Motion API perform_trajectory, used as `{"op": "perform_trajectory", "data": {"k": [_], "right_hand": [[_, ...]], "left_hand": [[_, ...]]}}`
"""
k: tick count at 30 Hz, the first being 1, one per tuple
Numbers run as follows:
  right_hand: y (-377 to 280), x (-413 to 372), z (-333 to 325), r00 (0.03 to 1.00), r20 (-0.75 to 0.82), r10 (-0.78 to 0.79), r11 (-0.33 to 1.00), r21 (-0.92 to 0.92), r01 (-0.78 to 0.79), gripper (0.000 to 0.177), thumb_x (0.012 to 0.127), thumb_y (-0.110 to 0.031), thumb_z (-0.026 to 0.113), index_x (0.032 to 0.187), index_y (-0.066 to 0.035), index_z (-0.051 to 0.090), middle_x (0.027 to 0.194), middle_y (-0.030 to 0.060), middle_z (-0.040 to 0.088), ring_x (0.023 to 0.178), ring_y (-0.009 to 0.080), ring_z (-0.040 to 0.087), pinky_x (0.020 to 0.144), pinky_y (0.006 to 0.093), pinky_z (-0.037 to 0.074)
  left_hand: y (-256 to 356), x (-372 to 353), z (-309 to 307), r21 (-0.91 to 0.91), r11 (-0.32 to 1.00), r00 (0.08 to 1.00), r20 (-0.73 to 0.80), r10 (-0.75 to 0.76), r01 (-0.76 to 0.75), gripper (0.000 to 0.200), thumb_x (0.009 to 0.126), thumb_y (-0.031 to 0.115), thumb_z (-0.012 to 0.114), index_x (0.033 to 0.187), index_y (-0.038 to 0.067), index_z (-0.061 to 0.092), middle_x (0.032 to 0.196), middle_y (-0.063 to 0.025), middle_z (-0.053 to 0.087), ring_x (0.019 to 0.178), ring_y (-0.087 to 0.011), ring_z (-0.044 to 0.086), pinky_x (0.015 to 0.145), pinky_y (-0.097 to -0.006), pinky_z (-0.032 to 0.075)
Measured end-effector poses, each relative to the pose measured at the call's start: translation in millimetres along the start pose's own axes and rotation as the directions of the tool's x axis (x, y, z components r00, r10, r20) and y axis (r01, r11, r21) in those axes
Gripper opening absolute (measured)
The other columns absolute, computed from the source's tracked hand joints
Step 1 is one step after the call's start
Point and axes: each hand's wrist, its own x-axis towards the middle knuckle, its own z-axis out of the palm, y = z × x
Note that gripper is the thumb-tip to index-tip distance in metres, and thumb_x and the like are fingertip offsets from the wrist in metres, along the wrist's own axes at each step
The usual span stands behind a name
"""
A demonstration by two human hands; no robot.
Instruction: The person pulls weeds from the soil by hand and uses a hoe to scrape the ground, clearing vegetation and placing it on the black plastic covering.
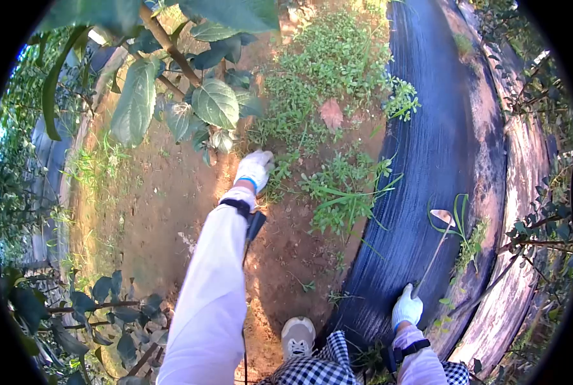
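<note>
My left hand point(255, 168), in a white glove with a blue cuff edge, reaches out low over the soil at the left edge of a patch of green weeds point(286, 170). Its fingers are curled in at the weeds, and what lies between them is hidden. My right hand point(407, 308), gloved the same way, is closed round the handle end of a small hand hoe point(435, 253). The hoe's thin shaft points away from me, and its small pale blade rests over the black plastic sheet point(421, 160), beside some long grass blades point(461, 215).
A leafy branch point(171, 48) hangs close at the upper left. More weeds point(344, 199) grow along the sheet's edge, near a dry reddish leaf point(330, 114). Bare soil point(151, 212) spreads leftward. My shoe point(298, 336) stands at the bottom, and shrubs point(107, 321) flank both sides.
</note>
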Motion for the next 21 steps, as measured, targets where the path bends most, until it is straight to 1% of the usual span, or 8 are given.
{"op": "perform_trajectory", "data": {"k": [2, 5, 8, 14, 18, 19, 20, 21], "right_hand": [[8.6, 4.0, 4.5, 1.000, -0.002, 0.003, 1.000, -0.011, -0.003, 0.060, 0.089, -0.053, 0.052, 0.077, 0.004, 0.067, 0.067, 0.0187, 0.065, 0.066, 0.0339, 0.065, 0.064, 0.0439, 0.048], [23.5, 17.5, 14.8, 1.000, -0.020, -0.013, 0.999, -0.029, 0.013, 0.058, 0.089, -0.052, 0.052, 0.075, 0.003, 0.067, 0.065, 0.0170, 0.064, 0.064, 0.0324, 0.063, 0.062, 0.0438, 0.047], [21.8, 14.5, 15.5, 0.998, -0.051, -0.035, 0.998, -0.058, 0.032, 0.056, 0.090, -0.051, 0.053, 0.067, -0.001, 0.065, 0.056, 0.0100, 0.060, 0.054, 0.0260, 0.060, 0.055, 0.0424, 0.044], [7.4, 4.8, 1.8, 0.999, 0.019, -0.038, 0.996, -0.080, 0.039, 0.059, 0.090, -0.051, 0.049, 0.082, 0.004, 0.069, 0.075, 0.0246, 0.066, 0.076, 0.0399, 0.066, 0.070, 0.0463, 0.049], [9.7, 5.6, 4.6, 1.000, 0.006, -0.022, 1.000, -0.006, 0.022, 0.057, 0.090, -0.049, 0.051, 0.081, 0.004, 0.069, 0.073, 0.0229, 0.066, 0.072, 0.0379, 0.066, 0.067, 0.0442, 0.049], [8.7, 4.4, 4.4, 0.999, 0.000, -0.040, 0.999, 0.013, 0.040, 0.052, 0.090, -0.047, 0.055, 0.066, -0.002, 0.063, 0.056, 0.0075, 0.059, 0.051, 0.0210, 0.056, 0.053, 0.0388, 0.043], [18.6, 8.5, 9.4, 0.999, 0.000, -0.038, 0.999, 0.012, 0.038, 0.052, 0.091, -0.047, 0.055, 0.066, -0.002, 0.063, 0.056, 0.0076, 0.059, 0.050, 0.0210, 0.056, 0.053, 0.0387, 0.043], [28.5, 19.1, 18.4, 0.999, -0.006, -0.043, 0.999, 0.014, 0.043, 0.052, 0.091, -0.047, 0.054, 0.066, -0.002, 0.063, 0.055, 0.0077, 0.059, 0.050, 0.0210, 0.056, 0.053, 0.0386, 0.043]], "left_hand": [[8.7, -15.0, -25.3, -0.266, 0.947, 0.972, 0.196, -0.132, 0.182, 0.034, 0.081, 0.017, 0.063, 0.113, 0.010, 0.060, 0.105, -0.0196, 0.063, 0.105, -0.0375, 0.056, 0.094, -0.0390, 0.045], [17.3, -34.7, -26.4, -0.087, 0.942, 0.938, 0.153, -0.310, 0.325, 0.063, 0.069, 0.011, 0.075, 0.128, 0.012, 0.052, 0.131, -0.0209, 0.047, 0.117, -0.0383, 0.049, 0.099, -0.0402, 0.042], [56.6, -31.4, -32.1, -0.169, 0.977, 0.989, 0.091, -0.117, 0.131, 0.072, 0.066, 0.011, 0.079, 0.131, 0.014, 0.049, 0.133, -0.0208, 0.043, 0.118, -0.0394, 0.048, 0.099, -0.0395, 0.042], [52.2, -21.8, 20.3, 0.001, 1.000, 1.000, 0.011, -0.020, 0.020, 0.023, 0.080, 0.013, 0.063, 0.103, 0.012, 0.061, 0.092, -0.0138, 0.059, 0.090, -0.0353, 0.059, 0.079, -0.0447, 0.048], [65.7, -58.3, 3.1, -0.534, 0.803, 0.963, 0.196, -0.185, 0.263, 0.024, 0.079, 0.007, 0.065, 0.103, 0.004, 0.062, 0.101, -0.0136, 0.064, 0.095, -0.0248, 0.063, 0.085, -0.0341, 0.050], [50.0, -57.4, 6.2, -0.571, 0.757, 0.945, 0.128, -0.302, 0.319, 0.032, 0.078, 0.010, 0.068, 0.109, 0.005, 0.061, 0.106, -0.0151, 0.063, 0.098, -0.0274, 0.062, 0.088, -0.0355, 0.049], [33.4, -56.8, 10.6, -0.617, 0.701, 0.909, 0.058, -0.413, 0.358, 0.040, 0.077, 0.013, 0.070, 0.115, 0.005, 0.060, 0.111, -0.0166, 0.061, 0.101, -0.0300, 0.061, 0.090, -0.0369, 0.048], [25.2, -50.5, 0.1, -0.415, 0.839, 0.908, -0.066, -0.413, 0.352, 0.048, 0.075, 0.017, 0.073, 0.119, 0.007, 0.057, 0.119, -0.0170, 0.057, 0.107, -0.0325, 0.057, 0.094, -0.0388, 0.046]]}}
